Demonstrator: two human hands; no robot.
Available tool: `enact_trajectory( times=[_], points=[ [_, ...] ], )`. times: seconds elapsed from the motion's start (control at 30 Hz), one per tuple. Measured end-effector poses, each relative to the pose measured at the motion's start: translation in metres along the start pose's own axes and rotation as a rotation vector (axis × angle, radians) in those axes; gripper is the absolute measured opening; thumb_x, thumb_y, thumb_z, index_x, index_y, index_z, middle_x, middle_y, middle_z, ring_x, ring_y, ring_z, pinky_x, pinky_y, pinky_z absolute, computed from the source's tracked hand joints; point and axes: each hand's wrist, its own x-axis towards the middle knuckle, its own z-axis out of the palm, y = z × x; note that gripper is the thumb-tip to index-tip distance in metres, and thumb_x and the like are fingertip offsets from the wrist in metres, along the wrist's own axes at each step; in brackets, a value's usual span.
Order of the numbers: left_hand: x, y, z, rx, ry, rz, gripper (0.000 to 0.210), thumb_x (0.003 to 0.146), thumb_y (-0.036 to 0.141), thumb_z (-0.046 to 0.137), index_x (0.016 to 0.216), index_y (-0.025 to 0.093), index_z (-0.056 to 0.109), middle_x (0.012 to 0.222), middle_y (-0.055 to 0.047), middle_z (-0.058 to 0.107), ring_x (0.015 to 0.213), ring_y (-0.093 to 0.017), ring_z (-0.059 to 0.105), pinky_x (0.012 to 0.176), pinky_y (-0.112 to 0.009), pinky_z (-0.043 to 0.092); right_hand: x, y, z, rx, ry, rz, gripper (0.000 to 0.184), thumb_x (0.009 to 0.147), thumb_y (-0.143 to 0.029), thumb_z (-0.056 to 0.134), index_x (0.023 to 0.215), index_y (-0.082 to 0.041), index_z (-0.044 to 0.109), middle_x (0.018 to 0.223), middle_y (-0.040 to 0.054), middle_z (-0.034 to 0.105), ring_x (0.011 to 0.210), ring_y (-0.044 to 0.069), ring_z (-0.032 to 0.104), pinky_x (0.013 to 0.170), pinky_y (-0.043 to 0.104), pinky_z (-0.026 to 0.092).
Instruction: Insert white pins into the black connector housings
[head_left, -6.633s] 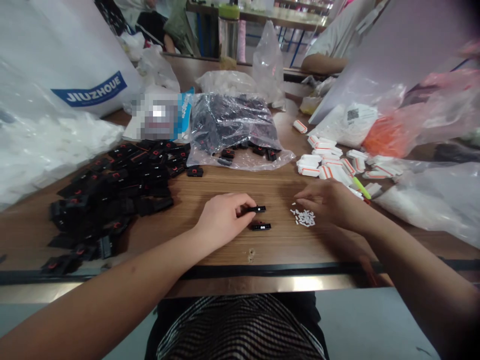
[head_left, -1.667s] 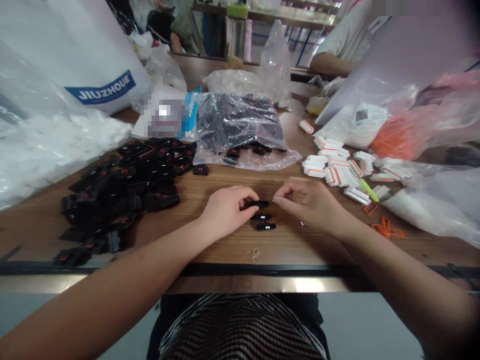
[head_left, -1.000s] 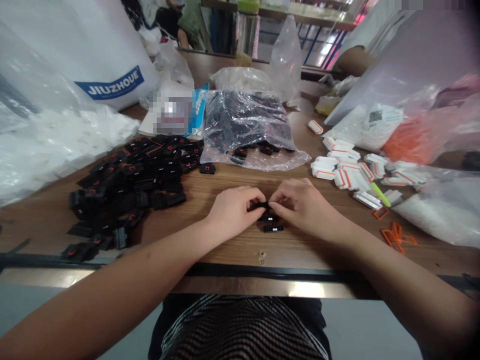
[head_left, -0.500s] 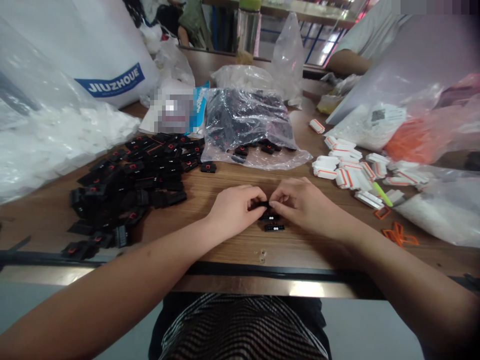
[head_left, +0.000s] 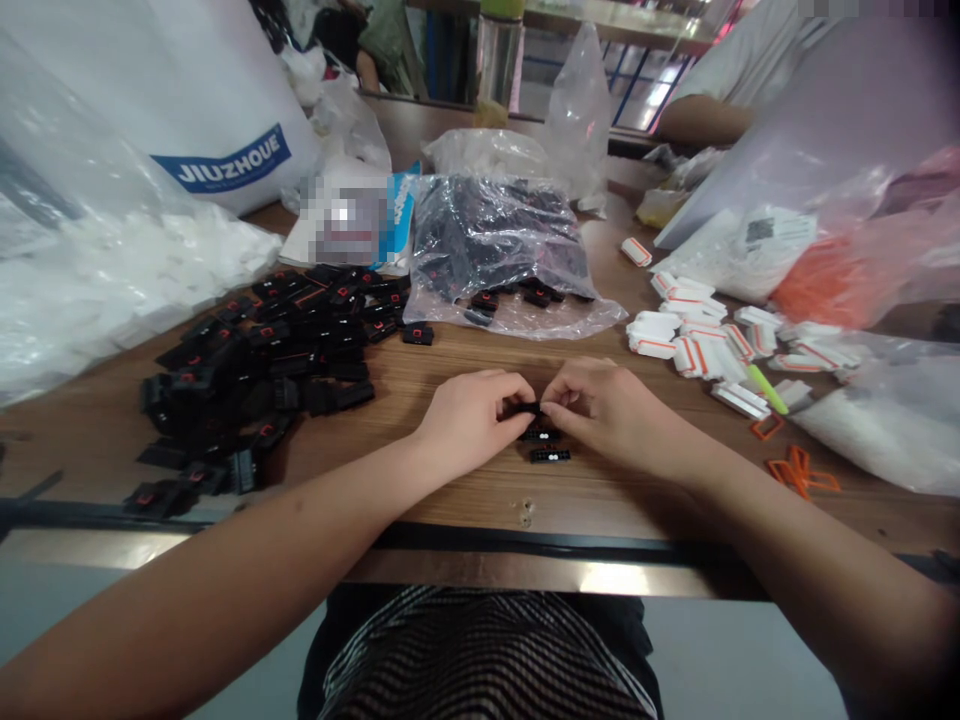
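Fingers of my left hand [head_left: 480, 415] are closed on the left part of a black plastic connector housing [head_left: 523, 408]. At its right end, the thumb and forefinger of my right hand [head_left: 600, 405] pinch together; whether a smaller part sits between them is hidden. Just below my fingertips lies another black connector housing [head_left: 541, 435] with white dots on its face. Closer to the table edge is a similar connector housing [head_left: 550, 456], also with two white dots, touched by neither hand.
A heap of black connector housings [head_left: 300, 345] covers the left side. Behind my hands lies a clear bag [head_left: 499, 235] of black parts. White parts with orange strips [head_left: 705, 345], loose orange frames [head_left: 804, 472] and a yellow-green tool [head_left: 766, 390] lie right. A person's arm [head_left: 697, 118] shows beyond.
Both hands keep almost the same pose on the black housing. The whole view has shifted very slightly; nothing else has visibly moved.
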Motion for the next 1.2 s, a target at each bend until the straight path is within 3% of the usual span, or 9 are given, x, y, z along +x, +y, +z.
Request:
enact_trajectory(
  times=[0.27, 0.5, 0.57, 0.63, 0.73, 0.8, 0.9, 1.0, 1.2],
  points=[
    [0.000, 0.000, 0.001, 0.000, 0.001, 0.001, 0.009, 0.083, 0.022, 0.068, 0.091, 0.023, 0.071, 0.076, 0.002, 0.064, 0.066, -0.013, 0.054, 0.059, -0.025, 0.039, -0.009, 0.000, -0.008, -0.174, 0.018, -0.159, 0.020, 0.095, -0.028, 0.053, 0.092, -0.022, 0.072, 0.089, 0.0036, 0.072, 0.085, 0.020, 0.060, 0.081, 0.038, 0.038],
    [0.000, -0.002, 0.001, -0.009, 0.008, 0.007, 0.010, 0.082, 0.021, 0.069, 0.091, 0.022, 0.071, 0.078, 0.002, 0.065, 0.067, -0.013, 0.055, 0.060, -0.025, 0.039, -0.014, -0.005, -0.006, -0.267, 0.023, -0.196, 0.021, 0.090, -0.025, 0.056, 0.094, -0.024, 0.077, 0.085, 0.0053, 0.072, 0.085, 0.022, 0.060, 0.083, 0.042, 0.037],
    [-0.001, -0.002, 0.001, -0.011, 0.007, 0.007, 0.009, 0.082, 0.022, 0.069, 0.091, 0.022, 0.071, 0.077, 0.002, 0.064, 0.066, -0.013, 0.054, 0.061, -0.025, 0.039, -0.016, -0.003, -0.008, -0.205, 0.027, -0.193, 0.021, 0.090, -0.025, 0.056, 0.095, -0.024, 0.077, 0.087, 0.0051, 0.072, 0.086, 0.022, 0.061, 0.083, 0.042, 0.040],
    [0.000, -0.002, 0.001, -0.006, 0.003, 0.004, 0.009, 0.082, 0.022, 0.070, 0.091, 0.022, 0.071, 0.076, 0.002, 0.064, 0.065, -0.012, 0.054, 0.061, -0.026, 0.038, -0.021, 0.006, -0.016, -0.083, 0.090, -0.147, 0.021, 0.091, -0.029, 0.057, 0.095, -0.025, 0.077, 0.090, 0.0043, 0.073, 0.086, 0.020, 0.063, 0.082, 0.039, 0.045],
    [0.000, 0.000, 0.000, 0.011, -0.004, -0.015, 0.008, 0.081, 0.023, 0.071, 0.089, 0.023, 0.072, 0.072, 0.003, 0.062, 0.065, -0.012, 0.053, 0.062, -0.027, 0.037, -0.034, 0.032, -0.033, -0.049, 0.224, 0.081, 0.020, 0.088, -0.037, 0.061, 0.087, -0.025, 0.076, 0.085, 0.0039, 0.075, 0.079, 0.020, 0.066, 0.075, 0.036, 0.050],
    [0.001, 0.000, 0.000, 0.017, -0.008, -0.026, 0.007, 0.081, 0.024, 0.070, 0.088, 0.023, 0.072, 0.071, 0.003, 0.061, 0.065, -0.012, 0.053, 0.062, -0.027, 0.037, -0.046, 0.052, -0.044, -0.112, 0.165, 0.251, 0.018, 0.083, -0.038, 0.064, 0.083, -0.025, 0.076, 0.079, 0.0032, 0.075, 0.072, 0.020, 0.067, 0.068, 0.035, 0.051],
    [0.001, 0.000, 0.000, 0.012, -0.009, -0.020, 0.008, 0.080, 0.024, 0.070, 0.088, 0.023, 0.072, 0.071, 0.003, 0.061, 0.064, -0.012, 0.053, 0.062, -0.027, 0.037, -0.063, 0.075, -0.053, -0.171, 0.096, 0.394, 0.017, 0.079, -0.036, 0.066, 0.076, -0.023, 0.076, 0.071, 0.0037, 0.073, 0.064, 0.020, 0.066, 0.061, 0.035, 0.049],
    [0.000, -0.001, 0.001, 0.006, -0.001, -0.011, 0.008, 0.081, 0.025, 0.070, 0.088, 0.023, 0.072, 0.070, 0.003, 0.061, 0.064, -0.012, 0.053, 0.062, -0.027, 0.038, -0.077, 0.083, -0.054, -0.122, 0.047, 0.432, 0.017, 0.079, -0.035, 0.067, 0.080, -0.023, 0.078, 0.076, 0.0064, 0.075, 0.068, 0.020, 0.067, 0.065, 0.036, 0.051],
    [-0.001, -0.003, 0.002, 0.001, 0.011, 0.002, 0.008, 0.081, 0.025, 0.071, 0.089, 0.023, 0.072, 0.069, 0.003, 0.060, 0.064, -0.012, 0.053, 0.062, -0.027, 0.038, -0.087, 0.078, -0.043, -0.123, 0.017, 0.298, 0.014, 0.081, -0.030, 0.064, 0.079, -0.023, 0.076, 0.082, 0.0042, 0.075, 0.072, 0.021, 0.067, 0.070, 0.038, 0.051]
  ],
)
